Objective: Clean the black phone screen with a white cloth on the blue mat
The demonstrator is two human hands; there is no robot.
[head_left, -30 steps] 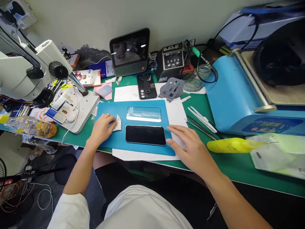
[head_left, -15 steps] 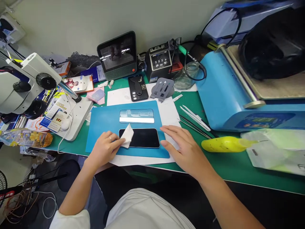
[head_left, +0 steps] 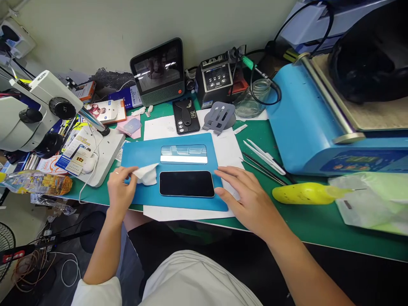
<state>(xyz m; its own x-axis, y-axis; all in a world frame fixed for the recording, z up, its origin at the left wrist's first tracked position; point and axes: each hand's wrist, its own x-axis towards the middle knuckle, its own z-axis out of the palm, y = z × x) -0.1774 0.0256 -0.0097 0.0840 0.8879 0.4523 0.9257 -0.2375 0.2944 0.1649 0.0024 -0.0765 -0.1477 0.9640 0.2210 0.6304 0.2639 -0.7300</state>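
A smartphone (head_left: 186, 184) lies face up on the blue mat (head_left: 143, 146), its screen dark. To its left, my left hand (head_left: 121, 187) pinches a white wipe (head_left: 147, 174) between thumb and fingers, apart from the phone. At the phone's right end rests my right hand (head_left: 240, 193), thumb and fingers spread around the edge, nothing held in it. Just beyond the phone lies a clear glass screen protector (head_left: 184, 154) with a white strip along its near side.
Behind the mat are a black phone case (head_left: 185, 116), a grey stand (head_left: 219, 117) and a smart display (head_left: 158, 72). Tweezers (head_left: 263, 168) and a yellow squeeze bottle (head_left: 304, 193) lie right. A blue machine (head_left: 299, 127) stands at far right, a microscope (head_left: 60, 108) at left.
My left hand has moved left with the wipe, off the phone's screen. My right hand has stayed at the phone's right end. The view has shifted slightly.
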